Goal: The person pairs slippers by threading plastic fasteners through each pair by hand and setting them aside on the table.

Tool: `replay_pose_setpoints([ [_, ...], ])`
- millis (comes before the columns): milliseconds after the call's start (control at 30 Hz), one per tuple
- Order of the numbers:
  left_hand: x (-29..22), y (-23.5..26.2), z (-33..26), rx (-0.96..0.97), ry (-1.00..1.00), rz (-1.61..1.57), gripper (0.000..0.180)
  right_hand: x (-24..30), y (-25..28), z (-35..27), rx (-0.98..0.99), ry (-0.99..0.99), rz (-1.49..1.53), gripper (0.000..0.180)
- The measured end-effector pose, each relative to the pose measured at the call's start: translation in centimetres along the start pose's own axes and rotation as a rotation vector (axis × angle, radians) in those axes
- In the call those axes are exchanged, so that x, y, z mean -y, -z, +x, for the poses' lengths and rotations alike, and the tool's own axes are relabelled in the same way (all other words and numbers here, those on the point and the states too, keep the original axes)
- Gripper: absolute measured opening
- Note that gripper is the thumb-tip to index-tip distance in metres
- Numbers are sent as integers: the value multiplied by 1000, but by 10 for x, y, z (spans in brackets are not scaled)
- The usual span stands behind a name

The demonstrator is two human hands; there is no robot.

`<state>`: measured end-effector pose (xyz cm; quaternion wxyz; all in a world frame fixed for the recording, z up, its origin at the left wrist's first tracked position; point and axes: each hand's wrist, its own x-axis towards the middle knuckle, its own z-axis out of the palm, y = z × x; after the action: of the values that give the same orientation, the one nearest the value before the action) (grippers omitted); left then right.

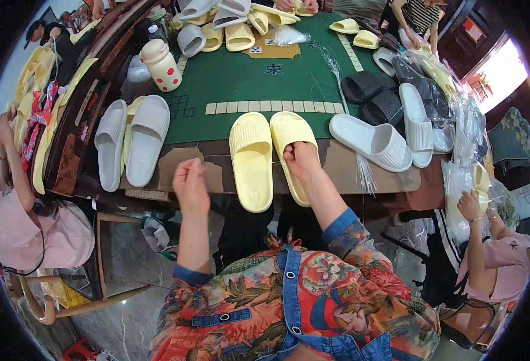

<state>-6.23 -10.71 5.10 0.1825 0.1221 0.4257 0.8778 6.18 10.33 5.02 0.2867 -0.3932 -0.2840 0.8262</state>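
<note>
A pair of pale yellow slide slippers lies side by side at the table's near edge, heels toward me and jutting over it. The left yellow slipper (pixel 255 180) shows its ribbed strap and bare footbed. At the right yellow slipper (pixel 294 126), my right hand (pixel 303 161) is closed at the strap's opening, its fingertips partly hidden inside. My left hand (pixel 191 185) is raised left of the pair, fingers pinched together. From it a thin pale string (pixel 220 155) runs toward the left slipper.
Grey slippers (pixel 147 141) stand at left beside a polka-dot flask (pixel 160 65); another grey slipper (pixel 370 141) lies right. Loose strings (pixel 365 174) hang over the edge. Black slippers (pixel 382 107) and clear plastic bags (pixel 466 150) crowd the right. Co-workers sit on both sides.
</note>
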Motion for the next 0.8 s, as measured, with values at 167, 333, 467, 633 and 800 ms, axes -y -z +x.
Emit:
replay_pose_setpoints([
  [167, 6, -47, -10, 101, 396, -522, 4, 0, 0, 1, -12, -1, -21, 12],
  [333, 13, -38, 2, 300, 325, 160, 2, -1, 2, 2, 10, -21, 8, 12],
  [467, 27, -60, -10, 325, -533, 1466, 9, 2, 2, 2, 22, -12, 5, 13],
  [633, 41, -81, 0, 335, -923, 1632, 8, 0, 3, 2, 38, -8, -21, 8],
  [800, 46, -87, 23, 349, -1091, 1656, 12, -2, 1, 0, 52, -28, -57, 4],
])
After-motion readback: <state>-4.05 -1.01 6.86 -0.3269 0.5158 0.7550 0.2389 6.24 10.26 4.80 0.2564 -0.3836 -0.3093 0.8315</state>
